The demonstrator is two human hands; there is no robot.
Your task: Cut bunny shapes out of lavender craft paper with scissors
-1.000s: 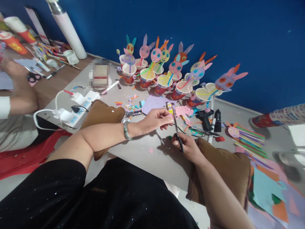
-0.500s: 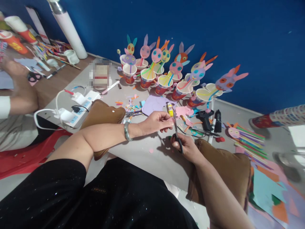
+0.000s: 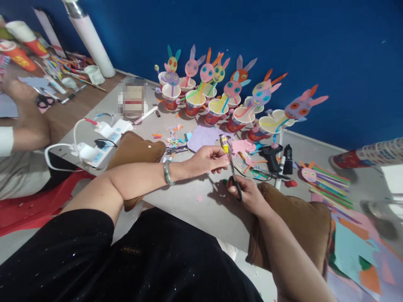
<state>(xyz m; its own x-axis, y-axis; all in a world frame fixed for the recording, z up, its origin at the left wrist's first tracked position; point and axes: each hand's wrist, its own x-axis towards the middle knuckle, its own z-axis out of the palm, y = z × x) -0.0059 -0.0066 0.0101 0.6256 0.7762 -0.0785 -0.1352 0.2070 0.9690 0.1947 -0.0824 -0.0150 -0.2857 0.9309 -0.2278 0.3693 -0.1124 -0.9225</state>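
My right hand [image 3: 250, 195] grips a pair of black-handled scissors [image 3: 236, 186], with the blades pointing up and away from me. Beside the blades, my left hand [image 3: 205, 161] is closed in a pinch, and whatever lies between its fingertips is too small to make out. Just beyond the fingers is a small yellow-labelled tube [image 3: 224, 144]. Purple paper [image 3: 201, 137] and cut pink paper [image 3: 243, 147] lie behind it on the grey table [image 3: 189, 197].
Paper cups with rabbit-faced spoons [image 3: 208, 73] line the blue wall. A black glue gun [image 3: 271, 158] and colored sticks [image 3: 333, 184] lie to the right. Brown cushions [image 3: 292, 228] sit under my arms. A power strip [image 3: 110, 144] and another person's arm [image 3: 31, 130] are at left.
Both hands stay almost in place. The scissors have shifted only very slightly beside the left fingertips.
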